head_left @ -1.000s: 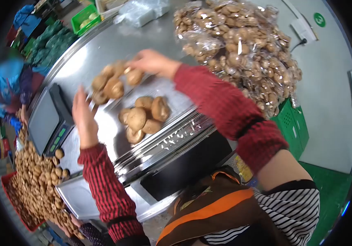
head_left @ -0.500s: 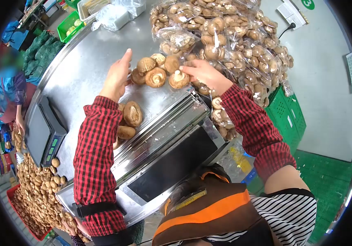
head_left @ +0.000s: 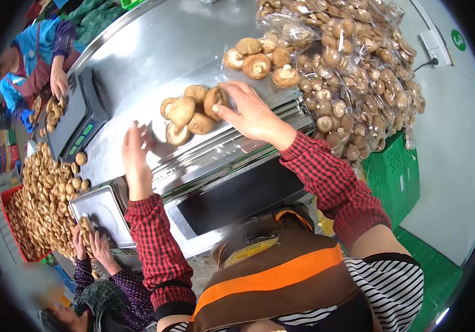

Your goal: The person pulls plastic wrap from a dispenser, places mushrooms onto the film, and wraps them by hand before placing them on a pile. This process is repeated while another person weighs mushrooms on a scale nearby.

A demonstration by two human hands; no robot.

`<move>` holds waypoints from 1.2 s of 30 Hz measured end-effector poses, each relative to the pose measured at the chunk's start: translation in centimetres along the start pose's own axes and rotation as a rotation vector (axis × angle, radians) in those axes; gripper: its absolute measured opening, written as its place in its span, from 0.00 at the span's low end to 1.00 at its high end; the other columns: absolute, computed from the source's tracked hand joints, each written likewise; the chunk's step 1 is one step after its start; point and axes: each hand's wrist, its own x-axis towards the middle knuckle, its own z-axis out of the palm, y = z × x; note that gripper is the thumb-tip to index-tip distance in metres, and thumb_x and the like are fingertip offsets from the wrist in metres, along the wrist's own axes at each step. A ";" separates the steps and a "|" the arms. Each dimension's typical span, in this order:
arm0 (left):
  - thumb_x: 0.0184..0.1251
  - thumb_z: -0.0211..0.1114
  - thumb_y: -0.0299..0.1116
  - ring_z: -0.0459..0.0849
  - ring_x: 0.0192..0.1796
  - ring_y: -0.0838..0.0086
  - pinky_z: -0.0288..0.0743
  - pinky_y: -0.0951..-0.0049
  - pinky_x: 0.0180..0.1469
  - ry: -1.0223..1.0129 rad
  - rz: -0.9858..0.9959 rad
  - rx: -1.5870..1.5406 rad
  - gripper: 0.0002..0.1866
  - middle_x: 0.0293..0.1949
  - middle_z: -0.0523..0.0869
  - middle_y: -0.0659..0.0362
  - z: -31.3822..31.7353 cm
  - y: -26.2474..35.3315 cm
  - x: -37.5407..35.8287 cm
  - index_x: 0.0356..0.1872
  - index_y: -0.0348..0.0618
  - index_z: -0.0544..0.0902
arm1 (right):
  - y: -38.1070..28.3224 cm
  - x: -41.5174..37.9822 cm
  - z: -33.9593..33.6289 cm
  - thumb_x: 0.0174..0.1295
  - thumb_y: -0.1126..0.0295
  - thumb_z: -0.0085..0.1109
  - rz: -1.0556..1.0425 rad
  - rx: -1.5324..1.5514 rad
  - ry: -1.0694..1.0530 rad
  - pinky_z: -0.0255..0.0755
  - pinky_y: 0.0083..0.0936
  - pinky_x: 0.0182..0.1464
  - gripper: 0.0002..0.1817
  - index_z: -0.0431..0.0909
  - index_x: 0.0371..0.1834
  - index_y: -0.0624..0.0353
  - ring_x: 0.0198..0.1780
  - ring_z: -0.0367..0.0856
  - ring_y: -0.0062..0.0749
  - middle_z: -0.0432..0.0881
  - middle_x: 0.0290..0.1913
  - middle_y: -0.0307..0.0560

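A small group of brown shiitake mushrooms [head_left: 182,111] lies on the steel tabletop [head_left: 154,61], just behind a long metal-edged machine [head_left: 232,145]. My right hand [head_left: 251,110] grips the rightmost shiitake mushroom [head_left: 214,103] of this group between thumb and fingers. To the group's left, my left hand [head_left: 136,157] is raised with fingers stretched out, slightly blurred and holding nothing. Farther back, a second cluster of shiitake mushrooms [head_left: 256,66] sits on what looks like clear film, some with stems up.
Bagged mushrooms [head_left: 354,72] are heaped at the right, above green crates [head_left: 393,171]. A scale [head_left: 79,119] stands at the left, near one co-worker's hand [head_left: 58,80]. Loose mushrooms [head_left: 49,188] are piled by a metal tray [head_left: 102,213], where another person's hands [head_left: 102,252] handle mushrooms.
My right hand has left the far cluster and taken hold of a mushroom in the nearer group. My left hand has moved away from the far cluster toward the left. The view has shifted.
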 end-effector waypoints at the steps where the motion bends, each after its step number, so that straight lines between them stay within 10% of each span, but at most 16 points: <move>1: 0.73 0.54 0.55 0.76 0.61 0.61 0.67 0.62 0.64 -0.057 -0.039 -0.052 0.35 0.59 0.78 0.44 0.1 -0.3 -0.7 0.66 0.32 0.68 | 0.0 0.0 1.0 0.68 0.57 0.55 -0.011 -0.009 -0.012 0.61 0.37 0.68 0.30 0.65 0.66 0.68 0.66 0.68 0.52 0.68 0.63 0.61; 10: 0.75 0.52 0.54 0.78 0.58 0.59 0.70 0.61 0.63 -0.159 -0.110 -0.281 0.36 0.60 0.77 0.41 -2.9 -0.2 -2.4 0.67 0.28 0.65 | -0.7 -2.1 1.6 0.66 0.59 0.58 0.087 0.140 0.118 0.67 0.38 0.64 0.29 0.68 0.64 0.68 0.60 0.73 0.53 0.76 0.55 0.63; 15: 0.65 0.66 0.42 0.81 0.35 0.53 0.73 0.58 0.41 0.359 0.337 0.922 0.18 0.29 0.83 0.47 -8.5 -3.8 -7.5 0.26 0.35 0.88 | 2.4 -8.5 -3.9 0.59 0.54 0.64 0.081 -0.556 0.217 0.72 0.42 0.46 0.18 0.85 0.31 0.61 0.42 0.77 0.47 0.79 0.37 0.52; 20: 0.58 0.68 0.56 0.79 0.38 0.56 0.70 0.56 0.44 0.310 0.361 1.280 0.24 0.30 0.84 0.51 -4.3 -3.7 -9.8 0.26 0.40 0.90 | 2.5 -7.8 -0.5 0.57 0.46 0.62 -0.011 -0.751 0.138 0.73 0.40 0.38 0.24 0.86 0.23 0.58 0.32 0.77 0.46 0.79 0.27 0.50; 22: 0.60 0.68 0.51 0.78 0.29 0.60 0.72 0.61 0.38 0.168 0.333 1.058 0.23 0.24 0.81 0.53 -4.8 -5.2 -8.4 0.23 0.37 0.87 | 1.8 -7.0 0.1 0.56 0.49 0.64 0.269 -0.395 0.003 0.73 0.44 0.35 0.22 0.85 0.24 0.60 0.25 0.75 0.49 0.79 0.25 0.49; 24: 0.62 0.68 0.48 0.75 0.25 0.64 0.70 0.66 0.33 0.138 0.264 0.840 0.21 0.22 0.78 0.56 -5.5 -4.5 -8.9 0.24 0.38 0.85 | 2.5 -7.7 -0.1 0.61 0.53 0.61 0.075 -0.387 0.188 0.69 0.35 0.24 0.21 0.80 0.20 0.61 0.17 0.70 0.38 0.73 0.18 0.42; 26: 0.69 0.61 0.41 0.63 0.18 0.80 0.57 0.80 0.21 -0.079 -0.177 0.024 0.16 0.17 0.68 0.65 -6.4 -4.3 -9.7 0.23 0.44 0.76 | 1.3 -8.2 -2.4 0.66 0.59 0.56 0.819 0.987 -0.081 0.60 0.21 0.17 0.17 0.75 0.23 0.59 0.18 0.65 0.23 0.66 0.16 0.34; 28: 0.73 0.56 0.38 0.58 0.18 0.84 0.50 0.83 0.19 -0.427 -0.682 -0.652 0.16 0.16 0.63 0.70 -7.4 -2.6 -10.5 0.22 0.50 0.70 | 1.9 -9.2 -2.7 0.70 0.63 0.50 1.039 1.556 -0.369 0.50 0.13 0.15 0.14 0.69 0.26 0.55 0.18 0.58 0.14 0.61 0.17 0.29; 31: 0.76 0.49 0.38 0.57 0.16 0.83 0.49 0.83 0.16 -0.475 -0.357 -0.729 0.19 0.14 0.60 0.69 -9.2 3.5 -11.5 0.19 0.52 0.64 | 0.8 -6.6 -6.6 0.71 0.63 0.46 0.419 1.550 -0.628 0.52 0.16 0.16 0.14 0.66 0.27 0.55 0.17 0.56 0.16 0.63 0.19 0.31; 32: 0.77 0.48 0.38 0.57 0.16 0.83 0.51 0.83 0.15 -0.405 -0.215 -0.786 0.19 0.15 0.59 0.69 -9.2 5.8 -11.5 0.20 0.52 0.63 | -2.4 -5.7 -7.1 0.74 0.61 0.41 0.325 0.934 -0.017 0.58 0.17 0.20 0.18 0.65 0.24 0.56 0.18 0.60 0.18 0.65 0.21 0.33; 33: 0.78 0.47 0.38 0.58 0.16 0.82 0.53 0.83 0.14 -0.337 -0.058 -0.848 0.18 0.15 0.58 0.69 -8.3 7.5 -10.4 0.22 0.52 0.62 | -2.0 -2.2 -8.9 0.74 0.62 0.40 0.081 1.702 -0.488 0.71 0.20 0.31 0.19 0.74 0.31 0.61 0.29 0.76 0.26 0.79 0.30 0.44; 35: 0.79 0.46 0.41 0.83 0.44 0.70 0.74 0.73 0.45 -0.067 0.161 -0.767 0.18 0.41 0.86 0.55 -5.3 10.8 -7.8 0.44 0.39 0.80 | -7.9 2.4 -8.0 0.73 0.64 0.41 0.198 1.334 0.118 0.76 0.26 0.48 0.17 0.78 0.46 0.64 0.45 0.83 0.35 0.84 0.43 0.51; 36: 0.78 0.48 0.41 0.81 0.58 0.63 0.71 0.66 0.59 -0.279 0.432 -0.605 0.22 0.54 0.84 0.47 -4.4 9.6 -3.6 0.59 0.34 0.77 | -6.6 5.1 -6.4 0.73 0.63 0.42 0.057 1.113 0.095 0.74 0.30 0.54 0.18 0.78 0.50 0.65 0.51 0.82 0.37 0.83 0.48 0.51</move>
